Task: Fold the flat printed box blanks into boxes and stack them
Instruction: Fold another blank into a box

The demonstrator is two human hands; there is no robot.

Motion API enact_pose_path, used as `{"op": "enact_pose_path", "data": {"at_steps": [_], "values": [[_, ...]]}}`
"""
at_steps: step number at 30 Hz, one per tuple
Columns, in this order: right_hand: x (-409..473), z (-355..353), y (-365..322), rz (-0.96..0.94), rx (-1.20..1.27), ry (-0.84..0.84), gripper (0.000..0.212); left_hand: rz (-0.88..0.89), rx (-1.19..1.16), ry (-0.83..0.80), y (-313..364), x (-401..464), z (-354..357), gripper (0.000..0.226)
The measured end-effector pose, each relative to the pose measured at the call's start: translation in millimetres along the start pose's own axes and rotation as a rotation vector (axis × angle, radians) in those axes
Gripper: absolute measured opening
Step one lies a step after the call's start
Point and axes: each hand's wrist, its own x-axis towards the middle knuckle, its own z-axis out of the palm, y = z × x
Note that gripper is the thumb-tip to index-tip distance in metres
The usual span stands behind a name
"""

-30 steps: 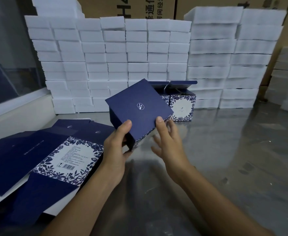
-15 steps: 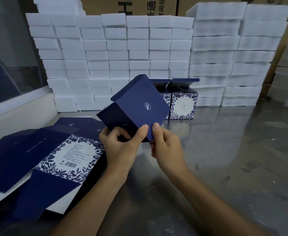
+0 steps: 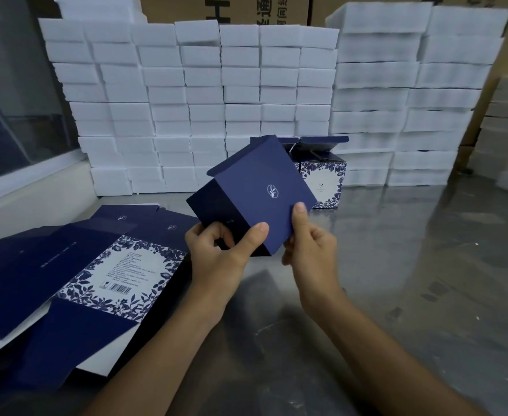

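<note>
The left hand and right hand both gripped the navy box, held tilted above the middle of the surface. Flat blanks lay at the left edge. Folded boxes stood by the white blocks at the far edge.

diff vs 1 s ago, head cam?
The box in hand was turned, its logo face tipping up. The right hand, open beside it earlier, now pinches its near edge; the left hand shifted its grip to the lower corner. Flat blanks and folded boxes unmoved.
</note>
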Motion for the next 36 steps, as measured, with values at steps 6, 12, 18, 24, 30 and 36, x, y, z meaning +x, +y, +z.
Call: {"op": "enact_pose_path", "data": {"at_steps": [6,12,18,24,30,36], "values": [[3.8,-1.8,1.2,-0.012,-0.041,-0.031,0.049,-0.021,0.015,0.001,-1.7,0.3,-3.6,0.063],[10.1,-7.0,2.7,0.101,0.034,0.025,0.061,-0.056,-0.020,-0.045,-1.0,-0.2,-6.0,0.077],[12.2,-10.8,5.2,0.072,0.013,0.113,0.063,-0.053,-0.037,-0.136,6.8,-2.6,-6.5,0.086],[13.4,-11.6,4.6,0.086,0.065,0.116,0.070,-0.068,-0.038,-0.173,13.1,-2.6,-11.0,0.089],[19.9,-17.4,2.5,0.139,0.112,0.201,0.060,-0.185,-0.085,-0.196,8.2,3.2,-18.6,0.075],[27.2,-27.9,8.2,0.124,0.045,0.169,0.018,-0.294,-0.262,-0.267,6.6,6.6,-18.3,0.032]]}}
